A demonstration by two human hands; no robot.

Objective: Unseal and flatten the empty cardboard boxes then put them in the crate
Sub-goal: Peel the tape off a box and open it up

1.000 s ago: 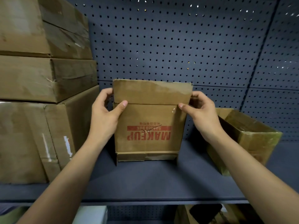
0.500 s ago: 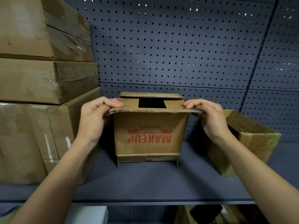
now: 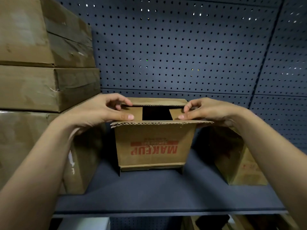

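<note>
The box (image 3: 152,146) stood mid-shelf (image 3: 149,193). Its near flap (image 3: 159,123), upright a second ago, lay folded out; left hand (image 3: 98,112) and right hand (image 3: 211,110) pinched the side flaps (image 3: 135,112) with curled fingers (image 3: 119,101). Top unsealed, flattening looked next.

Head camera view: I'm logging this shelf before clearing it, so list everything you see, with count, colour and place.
MAKEUP box: one, brown with red upside-down print, centre of shelf, dark gap between its top flaps.
stacked boxes: at least three, brown, left end of shelf.
open box: one, brown, right of the MAKEUP box, partly behind the right forearm.
shelf: one, dark blue-grey, under all the boxes.
pegboard: blue-grey, back wall.
left hand: one, at the box's top left, fingers curled on the flaps.
right hand: one, at the box's top right, likewise.
</note>
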